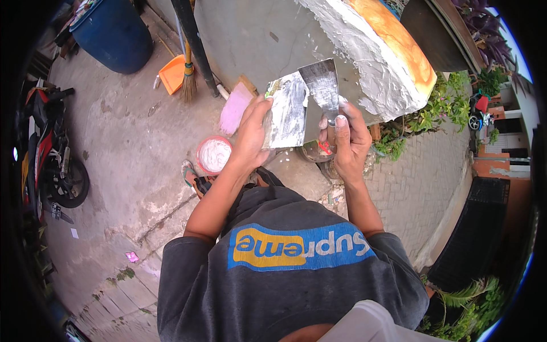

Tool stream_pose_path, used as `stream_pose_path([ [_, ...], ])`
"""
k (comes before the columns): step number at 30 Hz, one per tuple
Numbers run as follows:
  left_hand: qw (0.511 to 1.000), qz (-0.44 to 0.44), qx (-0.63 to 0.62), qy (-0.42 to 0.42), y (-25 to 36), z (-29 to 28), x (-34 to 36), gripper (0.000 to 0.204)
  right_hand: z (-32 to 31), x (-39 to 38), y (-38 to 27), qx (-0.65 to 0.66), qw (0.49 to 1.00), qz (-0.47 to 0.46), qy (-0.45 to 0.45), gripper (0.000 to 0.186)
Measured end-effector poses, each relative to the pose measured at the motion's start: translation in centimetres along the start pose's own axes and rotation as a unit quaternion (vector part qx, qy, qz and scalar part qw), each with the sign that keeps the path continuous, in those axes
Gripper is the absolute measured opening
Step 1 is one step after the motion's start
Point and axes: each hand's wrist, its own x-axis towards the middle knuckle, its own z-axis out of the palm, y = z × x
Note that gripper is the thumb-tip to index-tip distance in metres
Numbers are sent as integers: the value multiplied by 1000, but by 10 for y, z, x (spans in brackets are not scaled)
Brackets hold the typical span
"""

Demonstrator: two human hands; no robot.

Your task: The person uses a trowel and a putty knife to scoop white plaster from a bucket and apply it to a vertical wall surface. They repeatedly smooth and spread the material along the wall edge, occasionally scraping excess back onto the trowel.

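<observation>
Plate [288,122], flat and smeared with white and grey paste, just above the centre of the frame; the fingers of the left hand [250,137] are closed on its left side. Immediately to its right, the right hand [350,142] grips a scraper [322,85], thumb on the near face, the broad, paste-streaked blade pointing upward. The blade overlaps the plate's upper right corner in view; whether the two touch cannot be told. Left of centre, below the left hand, stands a round red tub [199,159] containing white paste. Upper centre to upper right: a large grey surface [250,43] with a rough white coating [376,68] along its curved margin. Upper left: a pink board [235,111], a broom [189,85], an orange dustpan [171,75] and a blue barrel [117,40]. Far left: a parked motorcycle [67,176].
</observation>
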Motion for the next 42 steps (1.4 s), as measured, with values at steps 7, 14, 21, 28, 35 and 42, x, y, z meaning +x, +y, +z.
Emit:
stream_pose_path([
  [7, 922, -97, 357, -114, 43, -71, 4, 49, -67, 19, -42, -167, 939, 218, -209, 27],
  [14, 892, -160, 419, -61, 50, -85, -4, 59, -53, 8, -11, -173, 903, 304, -251, 29],
  [21, 880, -187, 436, -15, 34, -120, 15, 44, -31, -8, 14, -151, 877, 351, -291, 31],
  [28, 882, -338, 322, -67, 5, -166, 46, 21, -9, -36, 26, -55, 852, 406, -325, 33],
  [35, 924, -274, 264, -32, -20, -149, 37, 33, -42, -29, -47, 49, 918, 318, -233, 38],
  [42, 980, -153, 118, -54, -45, -60, 27, 28, -127, -5, -122, -354, 928, -43, -107, 26],
])
